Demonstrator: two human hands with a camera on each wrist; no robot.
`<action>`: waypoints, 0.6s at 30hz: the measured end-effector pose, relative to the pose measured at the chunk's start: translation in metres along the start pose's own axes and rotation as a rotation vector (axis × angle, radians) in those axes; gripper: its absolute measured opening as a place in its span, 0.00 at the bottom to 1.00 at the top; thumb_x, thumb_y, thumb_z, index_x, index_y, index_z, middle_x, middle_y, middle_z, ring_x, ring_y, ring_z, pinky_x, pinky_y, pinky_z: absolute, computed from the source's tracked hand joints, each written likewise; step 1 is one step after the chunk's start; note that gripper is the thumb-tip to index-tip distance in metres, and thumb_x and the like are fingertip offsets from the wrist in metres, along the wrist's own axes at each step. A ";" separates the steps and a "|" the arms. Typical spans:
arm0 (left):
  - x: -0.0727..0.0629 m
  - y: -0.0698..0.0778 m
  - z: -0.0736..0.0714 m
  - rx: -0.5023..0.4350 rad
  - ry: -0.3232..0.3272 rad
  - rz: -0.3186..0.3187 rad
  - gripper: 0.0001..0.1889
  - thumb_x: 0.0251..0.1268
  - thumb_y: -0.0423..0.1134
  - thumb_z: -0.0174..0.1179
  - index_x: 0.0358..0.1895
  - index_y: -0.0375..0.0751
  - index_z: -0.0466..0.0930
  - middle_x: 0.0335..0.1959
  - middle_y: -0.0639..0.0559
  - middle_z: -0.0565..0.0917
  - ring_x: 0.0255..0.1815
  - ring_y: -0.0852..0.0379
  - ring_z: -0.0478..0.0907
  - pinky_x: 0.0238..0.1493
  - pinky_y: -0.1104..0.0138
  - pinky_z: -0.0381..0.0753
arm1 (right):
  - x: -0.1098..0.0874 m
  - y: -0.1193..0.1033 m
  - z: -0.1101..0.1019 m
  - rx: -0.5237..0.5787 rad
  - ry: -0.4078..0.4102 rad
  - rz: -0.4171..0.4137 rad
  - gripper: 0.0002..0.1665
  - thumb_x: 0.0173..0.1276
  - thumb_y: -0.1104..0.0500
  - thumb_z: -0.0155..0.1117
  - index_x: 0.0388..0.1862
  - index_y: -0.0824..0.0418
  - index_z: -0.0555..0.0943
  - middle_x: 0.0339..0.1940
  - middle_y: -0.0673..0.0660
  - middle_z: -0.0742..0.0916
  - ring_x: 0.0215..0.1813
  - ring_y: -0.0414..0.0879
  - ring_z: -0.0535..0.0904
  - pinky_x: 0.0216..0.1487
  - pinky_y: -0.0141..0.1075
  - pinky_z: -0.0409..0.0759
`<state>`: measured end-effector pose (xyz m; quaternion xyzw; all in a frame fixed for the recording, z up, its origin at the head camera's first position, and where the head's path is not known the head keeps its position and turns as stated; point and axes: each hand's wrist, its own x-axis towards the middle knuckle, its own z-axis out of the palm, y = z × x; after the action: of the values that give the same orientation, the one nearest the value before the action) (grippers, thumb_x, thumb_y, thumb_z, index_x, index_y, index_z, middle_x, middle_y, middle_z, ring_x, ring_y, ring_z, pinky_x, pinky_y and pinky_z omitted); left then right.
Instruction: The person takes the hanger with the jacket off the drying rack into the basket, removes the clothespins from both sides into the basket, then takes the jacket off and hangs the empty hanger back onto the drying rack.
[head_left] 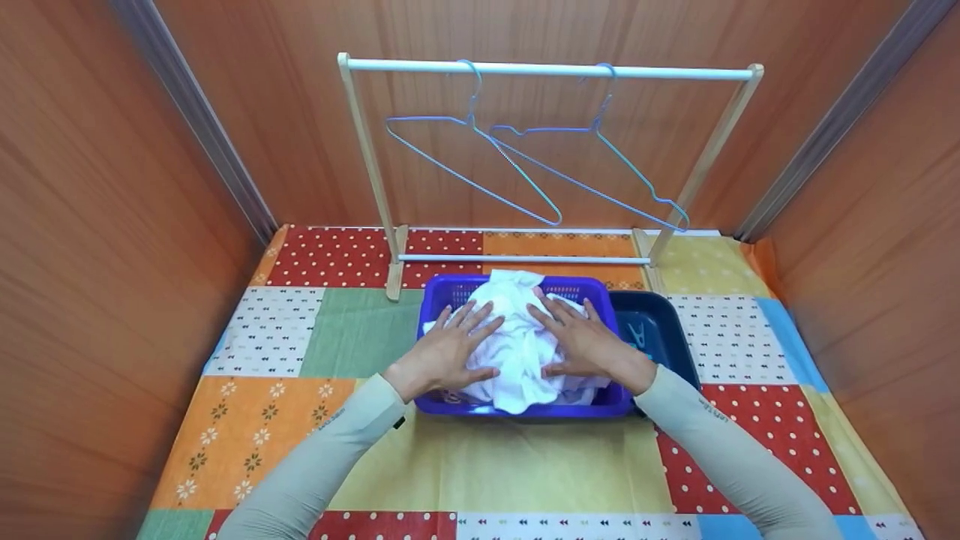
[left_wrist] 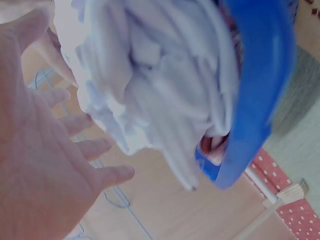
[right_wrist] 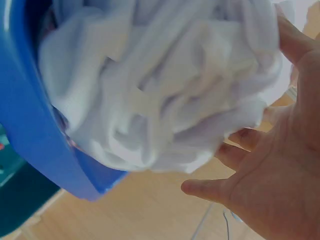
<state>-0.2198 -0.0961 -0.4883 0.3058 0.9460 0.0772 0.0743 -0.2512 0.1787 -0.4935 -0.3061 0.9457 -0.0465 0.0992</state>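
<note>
White crumpled cloths (head_left: 517,337) fill a purple plastic basket (head_left: 525,411) in the middle of the table. My left hand (head_left: 450,349) is spread over the left part of the pile, palm down, with its fingers straight. Over the right part my right hand (head_left: 581,337) lies the same way, fingers apart. In the left wrist view the fingers (left_wrist: 95,147) stretch out beside the white cloth (left_wrist: 155,75). The right wrist view shows extended fingers (right_wrist: 210,187) at the edge of the cloth (right_wrist: 165,95), which bulges above the basket rim (right_wrist: 45,145).
Behind the basket stands a wooden rack with a white top bar (head_left: 547,70), from which a blue wire hanger (head_left: 472,184) and a second hanger (head_left: 600,191) hang. A dark tray (head_left: 667,330) with blue pieces inside sits right of the basket. Patchwork cloth (head_left: 480,469) covers the table between wooden walls.
</note>
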 end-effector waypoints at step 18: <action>0.052 -0.025 -0.040 -0.218 0.171 -0.131 0.33 0.73 0.56 0.51 0.76 0.50 0.59 0.76 0.48 0.65 0.77 0.47 0.61 0.75 0.49 0.63 | 0.031 0.029 -0.033 0.198 0.268 0.014 0.38 0.72 0.38 0.56 0.76 0.52 0.64 0.76 0.58 0.69 0.75 0.59 0.66 0.71 0.58 0.67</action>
<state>-0.2829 -0.0893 -0.4583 0.2257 0.9529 0.2001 0.0312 -0.2989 0.1846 -0.4704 -0.2794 0.9433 -0.1791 0.0023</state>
